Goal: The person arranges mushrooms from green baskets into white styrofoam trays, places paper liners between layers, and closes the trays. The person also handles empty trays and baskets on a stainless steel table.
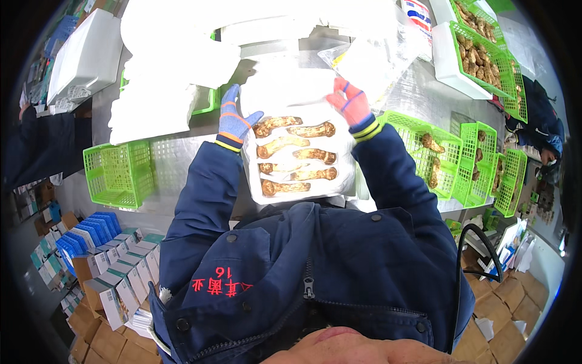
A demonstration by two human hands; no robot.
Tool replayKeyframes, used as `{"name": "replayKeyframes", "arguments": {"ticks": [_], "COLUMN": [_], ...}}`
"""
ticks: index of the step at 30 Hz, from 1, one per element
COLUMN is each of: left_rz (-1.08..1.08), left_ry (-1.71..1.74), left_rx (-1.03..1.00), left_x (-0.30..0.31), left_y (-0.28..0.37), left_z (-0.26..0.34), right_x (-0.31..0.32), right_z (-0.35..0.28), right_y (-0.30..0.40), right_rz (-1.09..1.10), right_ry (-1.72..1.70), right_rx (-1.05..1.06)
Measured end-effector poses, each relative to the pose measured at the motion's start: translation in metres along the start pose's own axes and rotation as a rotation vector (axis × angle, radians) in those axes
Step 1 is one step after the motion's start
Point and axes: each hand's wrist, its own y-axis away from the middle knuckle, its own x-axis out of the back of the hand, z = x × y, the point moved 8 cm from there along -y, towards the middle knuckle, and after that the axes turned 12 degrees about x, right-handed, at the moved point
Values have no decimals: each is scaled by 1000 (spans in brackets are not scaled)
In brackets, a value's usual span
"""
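Note:
Before me is a white box (252,193), probably foam, with a white liner. Several matsutake mushrooms (313,130) lie in it in two rough columns, stems and caps mostly sideways. My left hand (235,117), in a blue knit glove with orange stripes, rests at the box's upper left edge, thumb and fingers spread. At the upper right edge is my right hand (351,102), in a pink glove with blue stripes. Its fingers are bent beside the white sheet (295,88) at the box's far end; glare hides whether they pinch it.
Green plastic baskets (116,175) stand left; more green baskets (420,150) with a few mushrooms stand right. Fuller mushroom baskets (482,59) sit far right by white foam boxes. A clear plastic bag (395,59) lies on the metal table (173,164). Other people (536,123) work at both sides.

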Motion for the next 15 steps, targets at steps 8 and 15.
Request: {"name": "replayKeyframes", "arguments": {"ticks": [8, 15], "left_rz": [-245, -243], "left_ry": [364, 511], "left_rx": [88, 311], "left_x": [-12, -9], "left_y": [8, 11], "left_z": [20, 9], "right_x": [-1, 1], "right_z": [-40, -23], "right_y": [6, -2], "right_rz": [-49, -28], "right_ry": [-134, 293], "right_rx": [207, 232]}}
